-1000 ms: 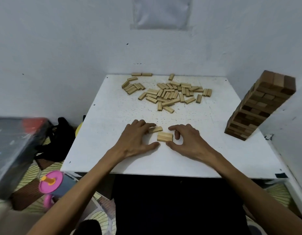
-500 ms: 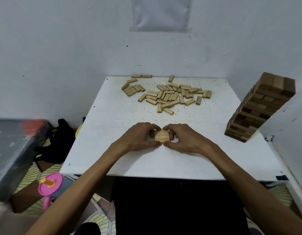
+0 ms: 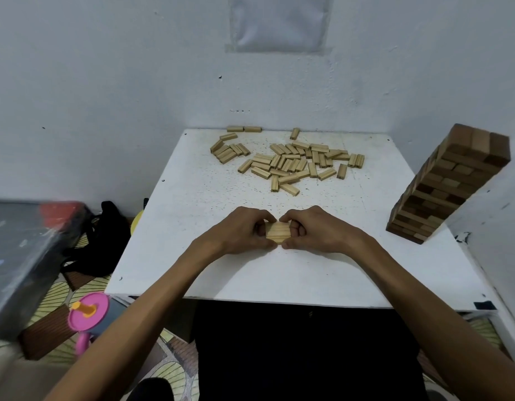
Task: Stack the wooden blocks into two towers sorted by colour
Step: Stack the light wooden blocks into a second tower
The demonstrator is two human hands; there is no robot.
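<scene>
A small row of light wooden blocks [image 3: 277, 232] lies side by side on the white table [image 3: 192, 215], near its front middle. My left hand [image 3: 242, 231] pinches the row's left end and my right hand [image 3: 314, 231] pinches its right end, fingers curled around it. Farther back lies a loose pile of several light blocks [image 3: 291, 162]. A tall tower of dark brown blocks [image 3: 450, 183] stands at the table's right edge.
White walls close the table at the back and right. On the floor to the left are a grey box [image 3: 21, 256], a black bag [image 3: 103, 241] and a pink toy [image 3: 87, 314]. The table's front edge runs just below my wrists.
My hands have closed in from both sides. The separate light block by my left hand has been pushed against the others, and both hands now squeeze the row together.
</scene>
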